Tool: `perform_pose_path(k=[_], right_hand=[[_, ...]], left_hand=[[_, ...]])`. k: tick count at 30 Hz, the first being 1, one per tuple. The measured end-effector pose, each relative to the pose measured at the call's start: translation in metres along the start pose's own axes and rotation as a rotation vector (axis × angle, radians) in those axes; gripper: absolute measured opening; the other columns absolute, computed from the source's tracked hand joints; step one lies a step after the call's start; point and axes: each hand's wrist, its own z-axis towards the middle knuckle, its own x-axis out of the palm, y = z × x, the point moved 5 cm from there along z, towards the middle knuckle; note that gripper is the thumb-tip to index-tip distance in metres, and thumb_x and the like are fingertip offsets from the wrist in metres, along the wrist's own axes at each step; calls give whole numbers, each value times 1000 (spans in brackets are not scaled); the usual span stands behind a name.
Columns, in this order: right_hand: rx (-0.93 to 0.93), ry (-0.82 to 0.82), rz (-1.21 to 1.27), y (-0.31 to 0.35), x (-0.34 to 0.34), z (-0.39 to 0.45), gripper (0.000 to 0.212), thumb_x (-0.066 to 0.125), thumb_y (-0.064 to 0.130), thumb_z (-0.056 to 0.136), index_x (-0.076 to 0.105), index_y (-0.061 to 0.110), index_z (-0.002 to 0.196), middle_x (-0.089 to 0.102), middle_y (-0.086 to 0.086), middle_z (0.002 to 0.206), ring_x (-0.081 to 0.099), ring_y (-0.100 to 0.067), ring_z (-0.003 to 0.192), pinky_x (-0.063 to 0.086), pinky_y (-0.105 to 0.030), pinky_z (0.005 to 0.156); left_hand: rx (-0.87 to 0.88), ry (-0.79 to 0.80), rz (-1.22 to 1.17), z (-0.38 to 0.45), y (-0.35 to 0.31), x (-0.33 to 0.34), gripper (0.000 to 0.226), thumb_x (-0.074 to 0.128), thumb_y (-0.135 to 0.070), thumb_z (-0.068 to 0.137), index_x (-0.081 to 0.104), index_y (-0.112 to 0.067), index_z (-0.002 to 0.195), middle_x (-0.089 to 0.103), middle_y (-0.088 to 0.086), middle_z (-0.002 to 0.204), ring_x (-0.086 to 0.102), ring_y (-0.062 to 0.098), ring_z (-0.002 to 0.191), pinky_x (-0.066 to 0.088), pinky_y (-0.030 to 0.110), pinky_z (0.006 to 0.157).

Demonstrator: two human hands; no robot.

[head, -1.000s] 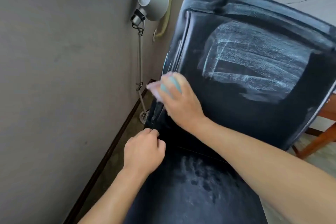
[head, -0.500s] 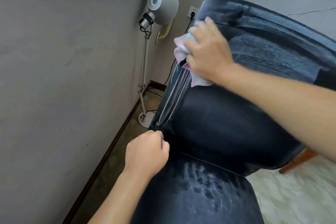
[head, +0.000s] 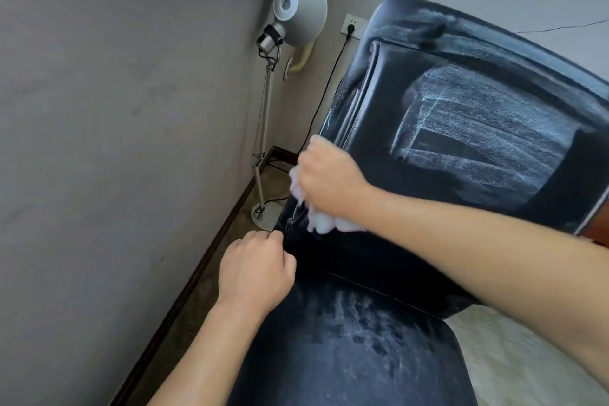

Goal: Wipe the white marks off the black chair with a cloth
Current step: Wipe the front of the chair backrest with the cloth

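Note:
The black chair (head: 389, 142) fills the right of the view, with white marks (head: 478, 128) smeared across its backrest and more white marks speckled on the seat (head: 356, 333). My right hand (head: 329, 178) grips a bunched pale cloth (head: 321, 222) and presses it against the backrest's lower left edge. My left hand (head: 255, 270) is curled at the chair's left side where seat and backrest meet; its fingertips are hidden, so what it holds is not visible.
A grey floor lamp (head: 296, 13) stands left of the chair, its round base (head: 265, 214) on the floor by the grey wall (head: 115, 142). A black cable runs down from a wall socket (head: 352, 26). A brown wooden piece (head: 593, 236) shows at the right edge.
My right hand has swept the cloth down from the top left of the backrest to its lower left edge. My left hand has stayed at the chair's side.

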Motion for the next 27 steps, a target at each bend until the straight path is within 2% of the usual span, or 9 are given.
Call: perform_pose_path(k=[3,5,7,9,13,15,18,22,27], right_hand=[[288,-200,-5,-81,-17,7,41,36,19,91,66,13,63,47,-5,61,53,-26,70,40,-44,94],[401,-260,50,-121,-18,13,53,25,20,86,75,6,78,59,-13,71,58,-33,81,34,-46,111],[490,-263,66,-136,-18,18,41,38,20,88,75,4,84,65,-17,80,61,-37,87,35,-49,114],[494,-213,85,-124,-19,25,22,61,26,89,74,9,87,65,-14,83,63,-34,83,45,-46,103],[205,181,145,-36,1,38,24,65,40,92,71,18,99,65,-8,94,65,-29,86,43,-40,74],[72,269,179,11,8,38,32,71,47,87,72,21,105,68,-6,104,66,-29,96,44,-39,79],[-26,322,134,52,17,35,26,57,39,99,70,26,117,68,-1,118,62,-26,110,38,-41,97],[104,201,89,-9,-2,26,31,46,40,104,71,22,104,68,-1,100,59,-25,98,38,-40,93],[251,209,160,-73,-16,29,31,50,38,99,70,14,102,70,-9,104,60,-29,97,40,-42,96]], left_hand=[[78,-42,-20,5,-4,5,39,41,-33,92,65,-20,120,69,-3,121,58,21,120,46,37,100],[120,-47,-33,7,-7,8,50,44,-34,95,58,-20,141,61,-3,142,46,22,142,35,42,120],[153,-65,-41,6,-12,6,55,48,-35,97,49,-20,150,49,-4,156,34,23,153,24,44,126],[175,-92,-45,6,-14,3,60,49,-35,98,43,-20,156,42,-2,162,29,23,156,20,44,128],[135,-111,-40,7,-6,-2,62,48,-33,94,48,-14,153,50,3,157,39,25,150,29,46,124],[72,-104,-32,6,5,-5,54,52,-28,92,57,-12,144,59,5,147,46,26,144,35,47,121],[-30,-111,-57,6,20,-17,35,53,-22,92,68,-11,122,69,6,122,59,28,125,45,44,108],[-106,-114,-104,5,25,-29,32,52,-20,97,68,-12,123,69,7,120,63,27,108,49,40,91],[-98,-104,-124,9,23,-28,32,50,-23,96,68,-12,120,69,7,119,63,26,104,50,39,85]])
